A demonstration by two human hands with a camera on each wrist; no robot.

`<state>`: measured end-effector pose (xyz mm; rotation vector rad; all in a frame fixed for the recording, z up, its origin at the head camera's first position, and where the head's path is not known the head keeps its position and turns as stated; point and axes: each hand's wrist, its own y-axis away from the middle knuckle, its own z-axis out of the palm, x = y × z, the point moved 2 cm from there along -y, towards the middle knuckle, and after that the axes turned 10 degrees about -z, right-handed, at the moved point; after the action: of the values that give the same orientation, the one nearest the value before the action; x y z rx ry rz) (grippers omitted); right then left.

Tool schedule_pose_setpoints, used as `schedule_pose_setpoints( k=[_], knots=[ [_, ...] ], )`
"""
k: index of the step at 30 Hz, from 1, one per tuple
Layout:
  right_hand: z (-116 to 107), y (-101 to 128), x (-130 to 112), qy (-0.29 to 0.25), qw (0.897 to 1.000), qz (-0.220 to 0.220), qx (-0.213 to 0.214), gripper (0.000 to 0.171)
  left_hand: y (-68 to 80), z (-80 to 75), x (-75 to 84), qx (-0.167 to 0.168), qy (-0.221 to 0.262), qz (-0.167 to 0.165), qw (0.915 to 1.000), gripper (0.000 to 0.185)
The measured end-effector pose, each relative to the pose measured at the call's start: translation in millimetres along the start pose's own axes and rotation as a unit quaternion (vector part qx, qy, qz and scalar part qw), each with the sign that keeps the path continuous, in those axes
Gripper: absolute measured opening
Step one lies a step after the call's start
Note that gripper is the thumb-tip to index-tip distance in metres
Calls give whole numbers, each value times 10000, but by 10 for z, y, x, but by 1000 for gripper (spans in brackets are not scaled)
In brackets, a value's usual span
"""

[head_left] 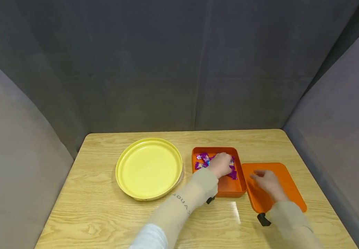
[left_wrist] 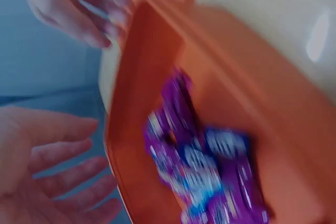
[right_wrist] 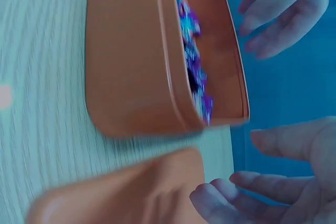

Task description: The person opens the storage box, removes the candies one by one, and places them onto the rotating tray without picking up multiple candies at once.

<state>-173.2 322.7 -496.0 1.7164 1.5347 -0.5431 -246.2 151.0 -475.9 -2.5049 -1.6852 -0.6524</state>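
Above the open orange box [head_left: 230,186] is my left hand [head_left: 220,164], its fingers loosely bent with nothing between them in the left wrist view. Several small purple wrapped packets [left_wrist: 210,177], which look like sweets, lie in a loose heap inside that box. My right hand [head_left: 268,183] hovers over a flat orange lid [head_left: 286,180] beside the box, its fingers relaxed and holding nothing. In the right wrist view the thumb and fingers of the right hand [right_wrist: 283,182] are spread apart, near the lid and a corner of the box.
To the left of the box stands a round yellow tray-like piece [head_left: 148,169] with a raised rim. All of it is on a light wooden table [head_left: 86,207]. A dark cloth partition [head_left: 136,69] rises behind the table, with pale panels at both sides.
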Motion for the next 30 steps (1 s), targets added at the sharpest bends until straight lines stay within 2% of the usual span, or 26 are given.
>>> schedule_pose_setpoints(
  k=[3,7,10,16,25,29,30],
  knots=[
    [89,1,-72,-77,9999,-32,126,55,-52,-4,-139,-317,-401,-51,9987,9],
    [193,-8,-146,-33,9997,23,259,49,-73,-9,-288,-859,-434,-282,9950,16],
    [254,-20,-171,178,9993,67,314,46,-89,0,-355,-1073,-478,-362,9924,23],
    [310,-55,-174,722,9961,-62,504,38,-93,60,-436,-1066,-886,-286,9899,19],
    [333,-73,-170,1089,9913,-104,729,34,82,0,-458,-1146,-485,-743,9894,31],
    [342,-79,-155,1052,9920,-104,694,34,57,52,-484,-1140,-565,-789,9887,34],
    [343,-77,-156,1036,9923,-101,676,34,47,74,-497,-1199,-372,-900,9880,28]
  ],
)
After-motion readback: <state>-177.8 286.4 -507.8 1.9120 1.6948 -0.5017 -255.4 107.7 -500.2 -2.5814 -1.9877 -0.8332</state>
